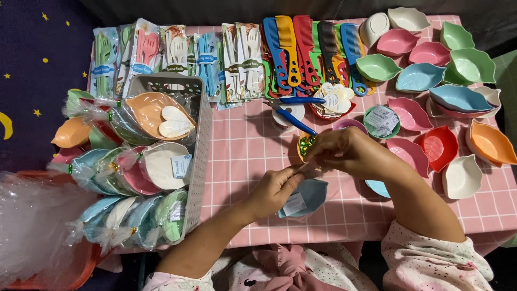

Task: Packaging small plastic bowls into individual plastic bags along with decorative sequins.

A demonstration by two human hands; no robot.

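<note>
We keep the blue dish (308, 196) nearest us on the bench (253, 156), wrapped in clear film with a small card inside, so both hands can work just above it. Our left hand (274, 188) pinches the gathered film at the dish's top edge, fingers closed on it to keep the wrap from springing open. Our right hand (350, 153) meets it from the other side, fingertips closed on what looks like a thin tie; the strand itself is too small to make out. Just beyond the hands sits a small cup (307, 145) of shiny green and gold ties, near enough to pick from. Scissors (291, 119) with blue handles lie a little farther off. To the left a grey basket (202, 134) holds dishes already wrapped, stood on edge so more fit. To the right, bare leaf-shaped dishes (439, 145) lie spread open by colour. Farthest away, combs (312, 51) and cutlery packs (177, 51) line the back edge.
</note>
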